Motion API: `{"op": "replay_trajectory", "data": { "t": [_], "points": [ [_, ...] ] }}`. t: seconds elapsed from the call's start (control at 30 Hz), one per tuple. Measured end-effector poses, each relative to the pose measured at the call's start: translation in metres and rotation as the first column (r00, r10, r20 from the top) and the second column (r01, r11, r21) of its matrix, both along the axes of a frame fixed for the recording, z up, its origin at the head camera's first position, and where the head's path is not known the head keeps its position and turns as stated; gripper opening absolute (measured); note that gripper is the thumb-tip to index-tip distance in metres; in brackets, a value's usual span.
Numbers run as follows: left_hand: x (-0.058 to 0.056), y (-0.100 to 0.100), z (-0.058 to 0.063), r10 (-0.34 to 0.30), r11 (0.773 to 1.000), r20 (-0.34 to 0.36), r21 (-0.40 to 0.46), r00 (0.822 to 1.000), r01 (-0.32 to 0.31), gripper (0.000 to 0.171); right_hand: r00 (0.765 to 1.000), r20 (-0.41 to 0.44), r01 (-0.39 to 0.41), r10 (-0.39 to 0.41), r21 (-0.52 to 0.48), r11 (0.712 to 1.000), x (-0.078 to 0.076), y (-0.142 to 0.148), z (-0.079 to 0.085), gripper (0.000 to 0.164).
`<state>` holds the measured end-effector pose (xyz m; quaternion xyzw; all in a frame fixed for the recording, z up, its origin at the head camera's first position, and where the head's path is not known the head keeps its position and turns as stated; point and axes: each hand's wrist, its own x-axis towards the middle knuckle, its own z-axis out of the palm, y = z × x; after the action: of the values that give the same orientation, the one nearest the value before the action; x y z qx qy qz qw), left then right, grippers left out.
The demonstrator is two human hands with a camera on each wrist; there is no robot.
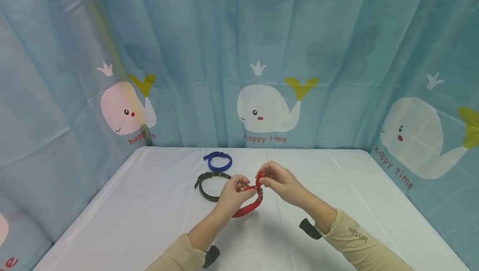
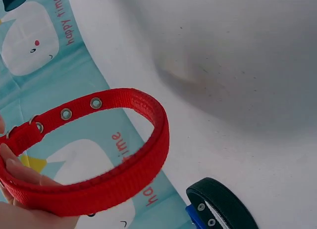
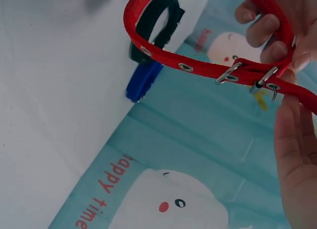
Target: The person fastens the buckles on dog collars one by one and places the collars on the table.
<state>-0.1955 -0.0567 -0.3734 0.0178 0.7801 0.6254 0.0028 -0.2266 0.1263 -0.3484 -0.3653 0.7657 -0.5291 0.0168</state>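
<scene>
A red collar [image 1: 248, 209] with metal eyelets is held up above the white table, bent into a loop. My left hand [image 1: 233, 194] grips its band near the buckle [image 3: 265, 79]. The strap passes through the buckle and a metal ring, seen in the right wrist view. On the far side of the loop, my right hand [image 1: 282, 183] pinches the strap's free end. In the left wrist view, the collar [image 2: 148, 164] shows its padded band and several eyelets, while my left fingers [image 2: 22, 172] lie inside the loop.
A dark green collar [image 1: 203, 194] lies looped on the table just beyond my left hand. Behind it is a smaller blue collar [image 1: 220, 168], also looped. A blue curtain [image 1: 209, 55] with whale prints surrounds the white table [image 1: 131, 213] at the back and sides.
</scene>
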Motion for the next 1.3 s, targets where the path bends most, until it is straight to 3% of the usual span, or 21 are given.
{"op": "replay_trajectory", "data": {
  "t": [0.17, 0.4, 0.53, 0.67, 0.8, 1.13, 1.3],
  "points": [
    [0.001, -0.004, -0.002, -0.073, 0.997, 0.01, 0.012, 0.997, 0.072, 0.037, 1.0, -0.01, 0.016, -0.015, 0.033, 0.999, 0.0, -0.002, -0.004, 0.016],
    [0.003, -0.006, -0.001, -0.144, 0.988, -0.034, 0.06, 0.989, 0.145, 0.047, 0.993, -0.101, 0.073, -0.067, 0.061, 0.995, 0.0, -0.001, -0.01, 0.016],
    [0.005, -0.009, -0.002, -0.124, 0.992, -0.027, 0.023, 0.992, 0.125, 0.046, 0.987, -0.133, 0.088, -0.087, 0.003, 0.996, -0.002, 0.001, -0.014, 0.016],
    [0.005, -0.013, -0.003, -0.086, 0.996, -0.012, -0.019, 0.996, 0.086, 0.035, 0.974, -0.198, 0.094, -0.107, -0.076, 0.993, -0.003, 0.002, -0.014, 0.017],
    [0.004, -0.016, -0.004, -0.076, 0.997, -0.005, -0.014, 0.997, 0.075, 0.031, 0.962, -0.25, 0.083, -0.106, -0.098, 0.992, -0.004, 0.003, -0.013, 0.016],
    [0.006, -0.019, -0.004, -0.066, 0.998, -0.014, 0.003, 0.998, 0.066, 0.031, 0.921, -0.381, 0.072, -0.081, -0.037, 0.997, -0.001, 0.004, -0.008, 0.024],
    [0.005, -0.019, -0.006, -0.071, 0.997, -0.018, 0.011, 0.997, 0.071, 0.03, 0.877, -0.477, 0.089, -0.059, 0.042, 0.995, -0.002, 0.006, -0.006, 0.025]
  ]
}}
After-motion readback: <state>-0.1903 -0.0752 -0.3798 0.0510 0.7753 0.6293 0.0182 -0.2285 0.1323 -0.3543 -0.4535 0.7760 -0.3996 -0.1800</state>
